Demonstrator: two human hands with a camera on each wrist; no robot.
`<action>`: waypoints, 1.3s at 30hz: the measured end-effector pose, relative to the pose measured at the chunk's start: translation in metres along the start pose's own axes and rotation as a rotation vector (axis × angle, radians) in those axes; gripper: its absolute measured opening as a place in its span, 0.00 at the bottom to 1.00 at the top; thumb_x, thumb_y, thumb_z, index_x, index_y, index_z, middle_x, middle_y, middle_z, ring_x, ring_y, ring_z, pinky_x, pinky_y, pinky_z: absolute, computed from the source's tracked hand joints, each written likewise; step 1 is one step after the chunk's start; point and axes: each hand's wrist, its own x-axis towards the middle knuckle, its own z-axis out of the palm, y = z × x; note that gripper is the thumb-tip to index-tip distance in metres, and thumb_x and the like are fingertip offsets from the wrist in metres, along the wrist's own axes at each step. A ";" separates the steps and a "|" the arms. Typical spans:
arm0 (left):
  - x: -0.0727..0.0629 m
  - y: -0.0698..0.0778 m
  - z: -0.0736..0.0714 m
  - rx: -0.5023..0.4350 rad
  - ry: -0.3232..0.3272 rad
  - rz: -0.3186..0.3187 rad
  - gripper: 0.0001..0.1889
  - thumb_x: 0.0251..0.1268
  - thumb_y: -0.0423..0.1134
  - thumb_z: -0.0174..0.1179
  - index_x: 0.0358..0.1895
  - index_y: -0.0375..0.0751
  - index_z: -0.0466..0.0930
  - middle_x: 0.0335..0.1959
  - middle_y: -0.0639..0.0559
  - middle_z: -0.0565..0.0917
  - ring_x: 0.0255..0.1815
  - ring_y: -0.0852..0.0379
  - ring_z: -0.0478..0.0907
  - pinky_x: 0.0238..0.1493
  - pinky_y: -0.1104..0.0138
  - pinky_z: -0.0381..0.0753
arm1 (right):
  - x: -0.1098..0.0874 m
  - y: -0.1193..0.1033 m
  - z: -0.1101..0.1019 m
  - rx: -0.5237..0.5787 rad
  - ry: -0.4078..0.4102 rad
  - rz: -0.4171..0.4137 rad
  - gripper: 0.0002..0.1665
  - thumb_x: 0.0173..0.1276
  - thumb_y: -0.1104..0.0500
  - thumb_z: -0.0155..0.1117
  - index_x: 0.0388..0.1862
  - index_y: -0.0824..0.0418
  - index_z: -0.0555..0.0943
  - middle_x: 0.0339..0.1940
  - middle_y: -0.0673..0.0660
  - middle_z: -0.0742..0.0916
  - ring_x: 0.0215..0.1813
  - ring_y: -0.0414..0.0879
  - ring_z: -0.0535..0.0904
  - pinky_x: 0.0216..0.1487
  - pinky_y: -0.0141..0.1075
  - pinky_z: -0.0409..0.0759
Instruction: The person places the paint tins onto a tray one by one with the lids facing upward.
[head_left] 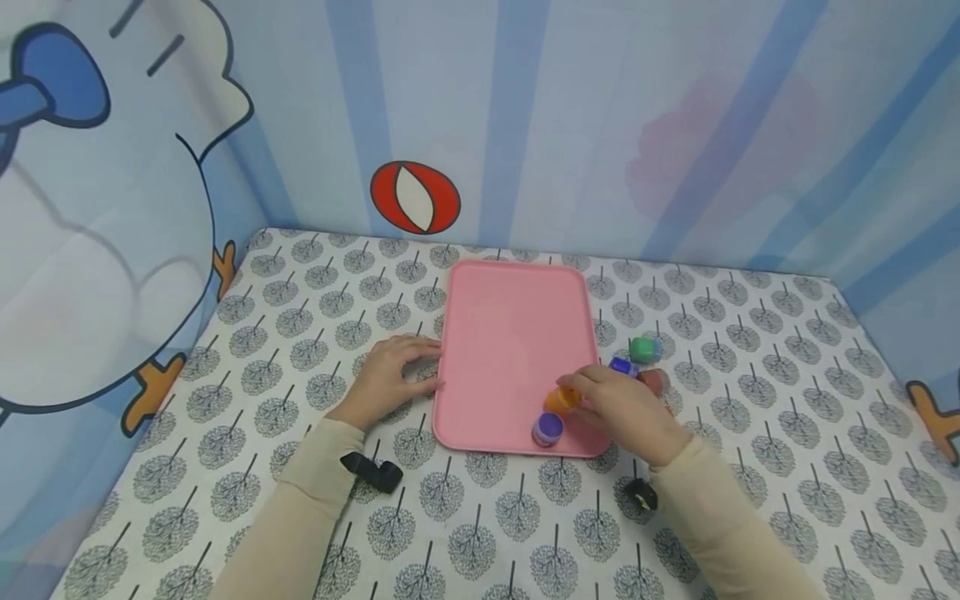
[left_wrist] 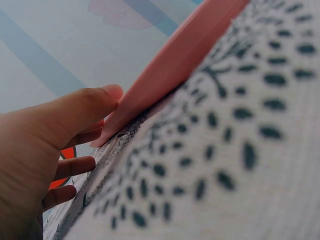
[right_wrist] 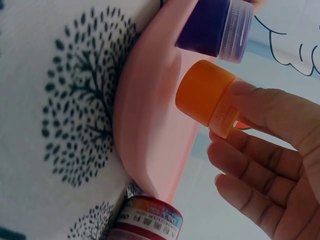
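My right hand (head_left: 618, 408) pinches a small orange jar (right_wrist: 205, 95) with a translucent lid between thumb and fingers, over the near right part of a pink tray (head_left: 517, 325). Beside it on the tray stands a purple jar (head_left: 548, 429), its clear-sided lid (right_wrist: 237, 30) showing in the right wrist view. At the tray's left side is my left hand (head_left: 393, 375), fingers apart, with thumb and fingertips touching the outer rim (left_wrist: 165, 65).
Just right of the tray lie a green jar (head_left: 645, 350), a blue jar (head_left: 623, 367) and a reddish-brown jar (head_left: 654, 381). A red jar with a printed label (right_wrist: 150, 217) sits by the tray in the right wrist view. A tree-patterned cloth (head_left: 480, 542) covers the table; a cartoon-printed curtain (head_left: 585, 125) hangs behind.
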 end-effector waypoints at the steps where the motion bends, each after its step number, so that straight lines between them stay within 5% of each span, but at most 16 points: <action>1: 0.000 0.000 0.000 0.000 0.000 0.000 0.25 0.55 0.51 0.68 0.56 0.47 0.80 0.62 0.52 0.79 0.67 0.48 0.71 0.73 0.50 0.60 | 0.001 0.000 0.001 -0.005 -0.001 -0.007 0.23 0.54 0.61 0.73 0.51 0.62 0.81 0.44 0.56 0.86 0.46 0.48 0.84 0.49 0.38 0.85; 39: 0.000 0.000 0.001 0.001 0.006 -0.003 0.25 0.55 0.51 0.68 0.56 0.48 0.80 0.62 0.52 0.79 0.66 0.49 0.71 0.73 0.50 0.60 | 0.014 -0.004 0.016 0.031 0.026 -0.060 0.22 0.53 0.62 0.74 0.48 0.61 0.82 0.44 0.54 0.88 0.49 0.47 0.84 0.54 0.38 0.83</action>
